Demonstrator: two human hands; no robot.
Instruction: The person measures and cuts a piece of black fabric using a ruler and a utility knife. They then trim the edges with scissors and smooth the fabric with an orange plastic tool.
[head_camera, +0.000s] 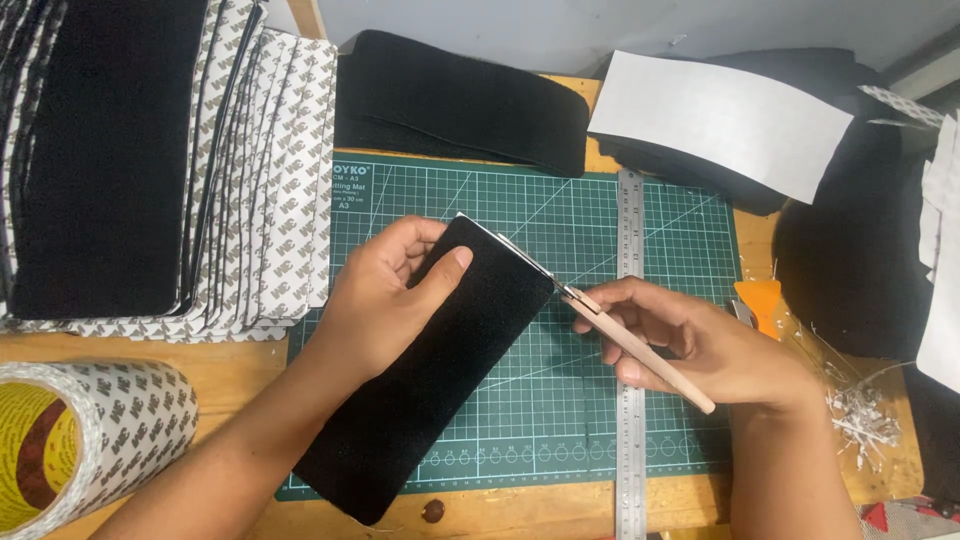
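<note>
Near view: the left hand (385, 300) pinches a long black felt-like strip (430, 375) with a white backing, tilted over the green gridded cutting mat (560, 420), while the right hand (700, 345) closes its grip on a wooden-handled knife (640, 345) at the strip's top corner. A steady, shallow blade angle along the edge seems best. Beyond, on the wooden surface (240, 365), lie a steel ruler (630, 210), a tape roll (80, 440) and stacked strips (160, 160).

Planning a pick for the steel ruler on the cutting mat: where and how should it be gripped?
Take the steel ruler at its far end, above the right hand, pinching across its narrow width from overhead. It lies flat and lengthwise on the green cutting mat, so the thin edges are the only purchase. Its middle is covered by that hand and the wooden-handled knife.
</note>
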